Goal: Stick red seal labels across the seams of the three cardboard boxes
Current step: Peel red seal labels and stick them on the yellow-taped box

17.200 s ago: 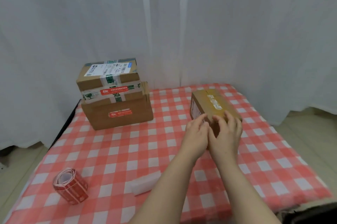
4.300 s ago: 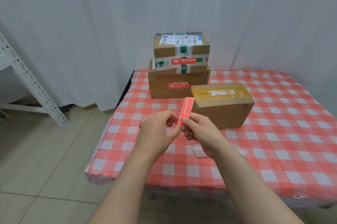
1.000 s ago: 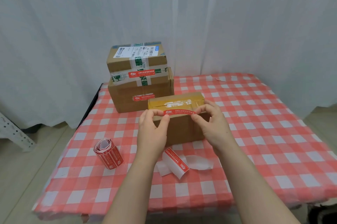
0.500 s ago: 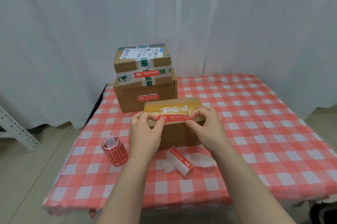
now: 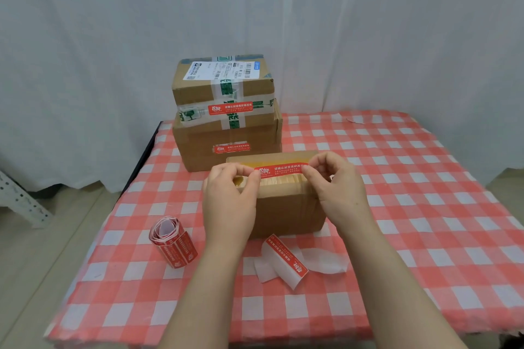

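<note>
Nearest, on the checked cloth, lie a white backing strip and a roll of labels. Just past them the left hand and the right hand each pinch one end of the red seal label, stretched over the top front edge of the nearest box; it looks thin, light and sticky, so holding only its tips and keeping it tight should stop it curling. Behind, two stacked boxes each have a red label.

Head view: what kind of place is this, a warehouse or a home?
Likely a makeshift packing spot in a room, not a warehouse: a checked tablecloth, white curtains behind it, and just three boxes with a label roll.
</note>
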